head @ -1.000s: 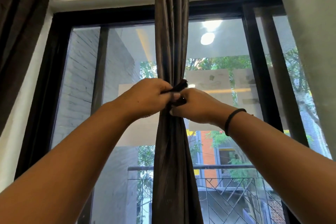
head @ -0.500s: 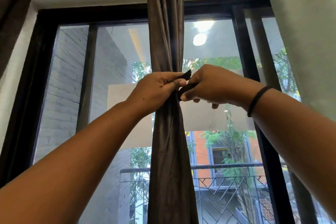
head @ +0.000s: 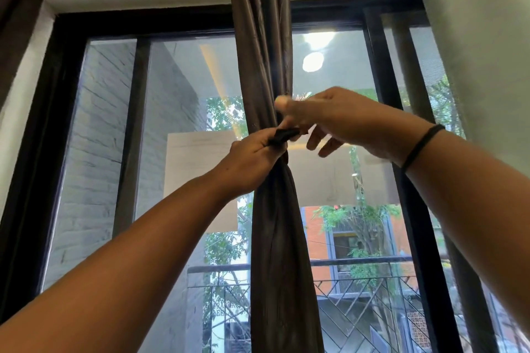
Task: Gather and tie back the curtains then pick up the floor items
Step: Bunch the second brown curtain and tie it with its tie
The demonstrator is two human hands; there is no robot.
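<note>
Left hand [head: 252, 160] and right hand [head: 329, 120] pinch a black tie [head: 282, 136] around the gathered brown curtain [head: 275, 238].

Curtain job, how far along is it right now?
Done: the brown curtain is gathered into one bunch. In hand: the left hand and right hand hold a black tie at its waist, not visibly fastened. Left: finishing the tie, the curtain at the left edge, and the floor items, out of view.
</note>
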